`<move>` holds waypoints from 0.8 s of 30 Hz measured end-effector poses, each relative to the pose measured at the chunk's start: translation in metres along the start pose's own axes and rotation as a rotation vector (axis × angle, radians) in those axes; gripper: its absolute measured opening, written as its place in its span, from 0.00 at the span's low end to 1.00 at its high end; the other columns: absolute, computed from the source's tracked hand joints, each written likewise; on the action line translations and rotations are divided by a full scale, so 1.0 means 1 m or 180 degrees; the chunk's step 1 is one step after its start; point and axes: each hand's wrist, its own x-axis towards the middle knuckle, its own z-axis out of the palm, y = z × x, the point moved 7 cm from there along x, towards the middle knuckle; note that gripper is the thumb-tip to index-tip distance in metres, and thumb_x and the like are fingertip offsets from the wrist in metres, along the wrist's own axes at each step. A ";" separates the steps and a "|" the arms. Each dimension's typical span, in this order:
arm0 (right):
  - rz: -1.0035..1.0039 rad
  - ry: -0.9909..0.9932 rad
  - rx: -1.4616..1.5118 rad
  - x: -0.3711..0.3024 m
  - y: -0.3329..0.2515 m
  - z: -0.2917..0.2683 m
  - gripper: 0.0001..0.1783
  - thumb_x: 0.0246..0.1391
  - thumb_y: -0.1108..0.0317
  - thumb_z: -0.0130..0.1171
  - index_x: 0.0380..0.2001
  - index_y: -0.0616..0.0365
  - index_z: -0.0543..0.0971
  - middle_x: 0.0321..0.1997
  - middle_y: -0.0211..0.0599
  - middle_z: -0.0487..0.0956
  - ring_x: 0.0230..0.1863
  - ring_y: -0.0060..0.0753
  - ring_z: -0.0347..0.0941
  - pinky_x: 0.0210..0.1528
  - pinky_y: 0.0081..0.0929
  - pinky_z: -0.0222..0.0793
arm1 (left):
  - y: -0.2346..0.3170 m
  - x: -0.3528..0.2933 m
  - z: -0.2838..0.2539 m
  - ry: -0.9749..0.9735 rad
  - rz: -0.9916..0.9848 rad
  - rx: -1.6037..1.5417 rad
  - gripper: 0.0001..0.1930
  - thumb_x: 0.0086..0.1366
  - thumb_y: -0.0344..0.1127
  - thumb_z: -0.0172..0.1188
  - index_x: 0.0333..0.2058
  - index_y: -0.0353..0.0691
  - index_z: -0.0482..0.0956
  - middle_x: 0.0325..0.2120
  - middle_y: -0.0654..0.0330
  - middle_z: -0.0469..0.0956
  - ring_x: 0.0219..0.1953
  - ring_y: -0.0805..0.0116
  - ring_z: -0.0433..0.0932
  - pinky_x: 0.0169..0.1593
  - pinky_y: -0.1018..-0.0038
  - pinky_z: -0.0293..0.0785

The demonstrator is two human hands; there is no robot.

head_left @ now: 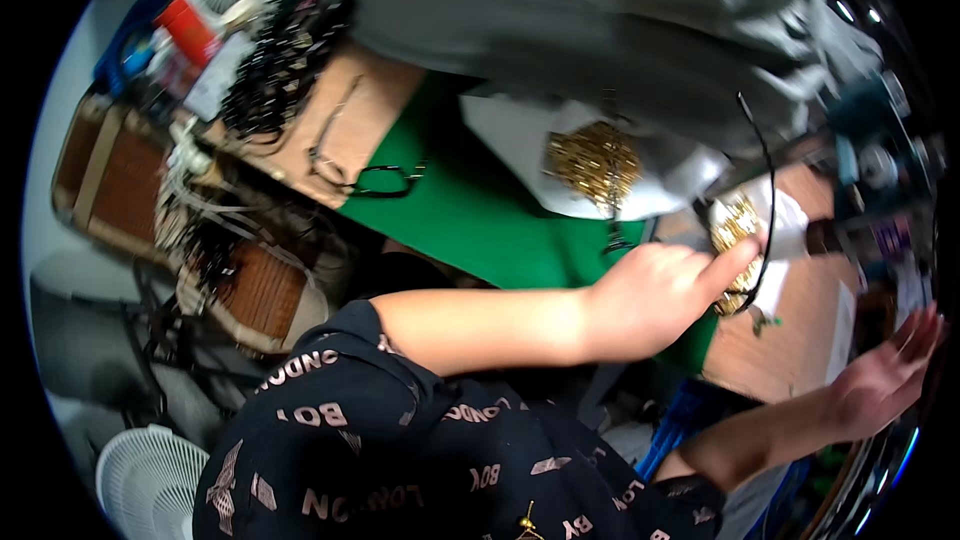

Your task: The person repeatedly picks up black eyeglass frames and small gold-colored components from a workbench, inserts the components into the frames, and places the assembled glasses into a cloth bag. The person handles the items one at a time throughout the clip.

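Observation:
My left hand [655,290] reaches across to the right, its fingers closed on a black eyeglass frame [768,190]. One long thin temple of the frame points up and away; its lower part is partly behind the fingers. Right behind it lies a heap of small gold-coloured metal pieces [737,220] on white wrapping. At the far right my right hand [885,385] is raised, fingers stretched out and slightly blurred, with nothing seen in it. Another black eyeglass frame [384,181] rests at the left edge of the green mat [470,220].
A larger heap of gold-coloured pieces [597,165] sits on a white sheet [500,130]. Grey cloth [600,15] covers the back. Many black frames [285,65] are piled on brown board [375,90] at left. A teal machine [875,125] stands at right; a chair [255,290] is at lower left.

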 end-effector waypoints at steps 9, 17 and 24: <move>0.1648 -0.0877 -0.0080 -0.128 0.067 0.007 0.19 0.61 0.69 0.41 0.54 0.63 0.65 0.53 0.39 0.69 0.56 0.32 0.63 0.57 0.30 0.54 | -0.036 -0.145 -0.176 -0.0373 -0.2920 0.0270 0.06 0.56 0.31 0.58 0.29 0.33 0.76 0.21 0.53 0.77 0.25 0.62 0.78 0.30 0.71 0.73; 0.1563 -0.0914 -0.0401 -0.131 0.058 0.003 0.15 0.60 0.73 0.43 0.49 0.64 0.68 0.49 0.37 0.71 0.51 0.27 0.65 0.51 0.24 0.58 | -0.112 -0.081 -0.214 -0.1359 -0.1364 0.2768 0.10 0.47 0.38 0.64 0.25 0.38 0.78 0.23 0.53 0.77 0.31 0.55 0.77 0.36 0.63 0.72; 0.2026 -0.0827 -0.0689 -0.162 0.043 -0.025 0.09 0.58 0.75 0.44 0.41 0.63 0.71 0.41 0.33 0.72 0.43 0.22 0.65 0.43 0.20 0.59 | -0.034 0.094 -0.241 0.1368 0.1418 0.1808 0.05 0.55 0.26 0.56 0.32 0.36 0.76 0.30 0.54 0.76 0.34 0.55 0.74 0.40 0.68 0.71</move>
